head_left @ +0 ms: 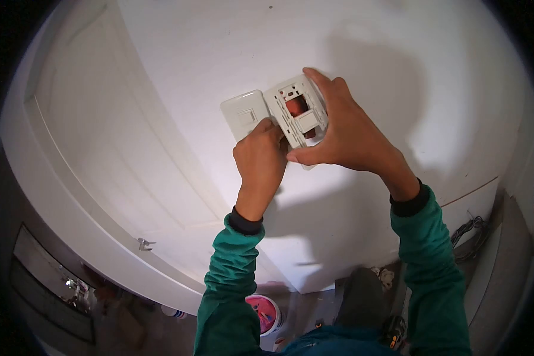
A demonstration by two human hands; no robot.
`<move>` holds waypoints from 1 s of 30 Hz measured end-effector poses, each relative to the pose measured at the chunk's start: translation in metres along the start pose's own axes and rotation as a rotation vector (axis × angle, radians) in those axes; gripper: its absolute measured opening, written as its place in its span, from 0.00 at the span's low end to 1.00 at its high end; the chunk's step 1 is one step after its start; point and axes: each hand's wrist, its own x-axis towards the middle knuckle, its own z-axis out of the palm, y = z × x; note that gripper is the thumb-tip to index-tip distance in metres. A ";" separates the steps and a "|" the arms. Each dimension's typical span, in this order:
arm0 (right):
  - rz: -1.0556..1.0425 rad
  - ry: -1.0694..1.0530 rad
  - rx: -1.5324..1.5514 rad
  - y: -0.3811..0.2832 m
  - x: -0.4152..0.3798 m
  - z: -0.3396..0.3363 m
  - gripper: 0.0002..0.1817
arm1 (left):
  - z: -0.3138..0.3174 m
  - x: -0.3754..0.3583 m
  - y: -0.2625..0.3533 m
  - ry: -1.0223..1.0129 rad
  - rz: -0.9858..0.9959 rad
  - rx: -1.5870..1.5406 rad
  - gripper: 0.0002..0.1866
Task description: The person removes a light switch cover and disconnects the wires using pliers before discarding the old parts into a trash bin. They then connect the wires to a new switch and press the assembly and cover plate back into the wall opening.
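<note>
A white wall switch frame (288,126) with a single switch module and open slots is in my right hand (356,130), thumb at its lower edge and fingers at its top. Through the openings a reddish-brown recess shows behind it. My left hand (260,161) is closed at the frame's lower left edge, its fingertips partly hidden; what they pinch cannot be made out. Just left of the frame, a second white switch plate (242,110) with one rocker sits on the wall, its lower part covered by my left hand.
The white wall (219,53) surrounds the switches. On the left is a white panelled door (130,118) with a metal handle (145,244). Below stands a pink-lined bucket (267,313) with things in it. Coiled dark cable (470,232) lies at the right.
</note>
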 end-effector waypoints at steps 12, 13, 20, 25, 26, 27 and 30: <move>-0.076 0.062 0.007 0.001 -0.006 0.003 0.57 | -0.008 -0.002 0.002 -0.083 -0.031 -0.066 0.14; -0.092 0.074 0.002 0.001 -0.006 0.004 0.57 | -0.009 -0.002 0.000 -0.089 -0.032 -0.063 0.14; -0.078 0.098 -0.007 0.003 -0.004 0.007 0.59 | 0.001 -0.004 -0.007 0.063 -0.022 -0.210 0.12; -0.178 0.177 -0.065 0.010 0.000 0.013 0.58 | 0.003 -0.009 -0.009 0.145 -0.039 -0.204 0.08; -0.188 0.198 -0.077 0.011 0.002 0.013 0.58 | 0.006 -0.011 -0.011 0.179 -0.047 -0.190 0.08; -0.198 0.209 -0.077 0.012 0.006 0.013 0.58 | 0.008 -0.007 -0.014 0.224 -0.044 -0.177 0.07; -0.155 0.183 -0.072 0.015 0.004 0.013 0.58 | 0.014 -0.006 -0.009 0.271 -0.103 -0.363 0.10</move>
